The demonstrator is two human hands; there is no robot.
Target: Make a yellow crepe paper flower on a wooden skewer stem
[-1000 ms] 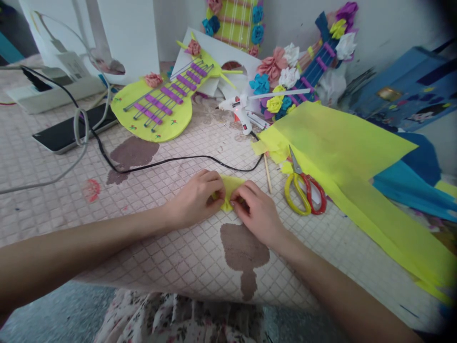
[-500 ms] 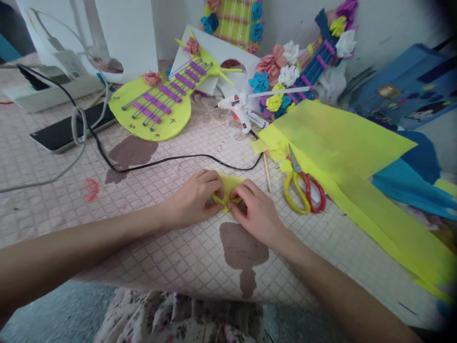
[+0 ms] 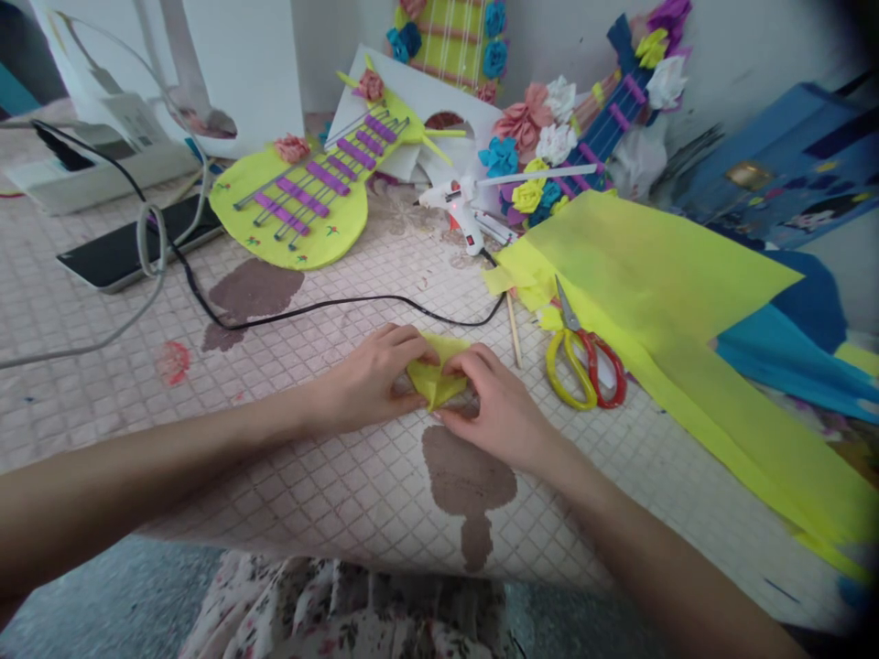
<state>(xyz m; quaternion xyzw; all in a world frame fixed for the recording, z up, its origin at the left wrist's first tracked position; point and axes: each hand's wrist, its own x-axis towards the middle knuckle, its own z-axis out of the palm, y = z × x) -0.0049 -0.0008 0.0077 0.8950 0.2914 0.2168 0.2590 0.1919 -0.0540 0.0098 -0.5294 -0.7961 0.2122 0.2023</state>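
A small piece of yellow crepe paper [image 3: 439,375], folded with a ridge down its middle, lies between both hands above the tabletop. My left hand [image 3: 377,377] pinches its left side between thumb and fingers. My right hand [image 3: 498,398] grips its right side, fingers on top and thumb near the lower edge. To the right of my right hand, scissors [image 3: 580,352] with one yellow and one red handle rest on the table, blades pointing away. A thin wooden stick [image 3: 514,329] lies just beyond the right hand.
A white glue gun [image 3: 457,206] stands at the back, its black cable [image 3: 357,300] crossing the table. Yellow paper sheets [image 3: 652,265] cover the right side. A yellow guitar-shaped craft [image 3: 295,210], a dark tablet-like device [image 3: 137,247] and a white power strip [image 3: 103,174] lie at the left.
The crepe paper's middle has been drawn into a clearer raised fold, and more of its front face shows. The right thumb has shifted slightly down and left.
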